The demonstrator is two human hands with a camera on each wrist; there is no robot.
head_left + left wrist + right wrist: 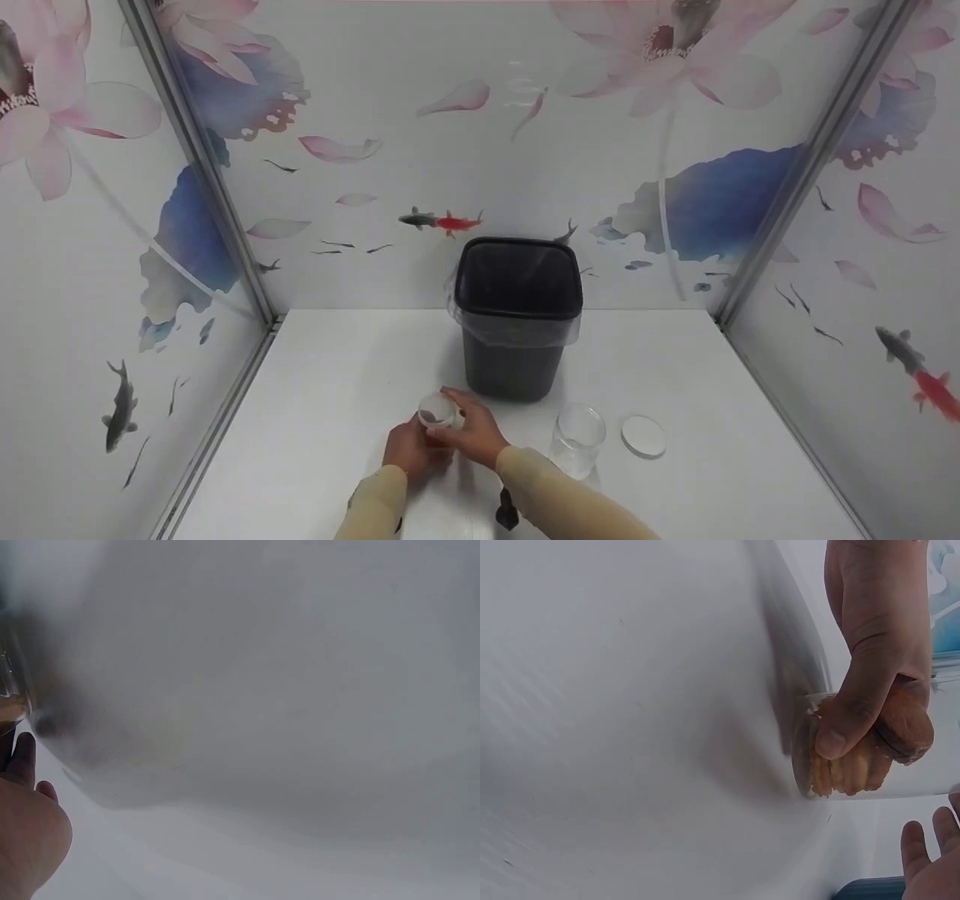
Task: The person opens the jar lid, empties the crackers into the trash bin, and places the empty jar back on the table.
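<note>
Both hands meet at a clear jar [437, 411] with a round mouth, raised over the table's front middle. My left hand [417, 452] grips its lower part. In the right wrist view, a thumb lies over the jar wall, and brown chunky pieces [870, 765] fill the bottom behind it. My right hand [478, 431] holds the jar's upper end, thumb on the near side and fingers on the far side. A small white strip shows between the rim and the right palm. In the left wrist view, a hand [34, 832] and part of the jar appear at the left edge.
A black bin [514, 367] with a clear liner stands just beyond the hands. To the right are a second glass jar [577, 442], open, and a white round lid [643, 436]. A small black object [507, 514] lies by the right forearm. Printed walls enclose the white table [337, 360].
</note>
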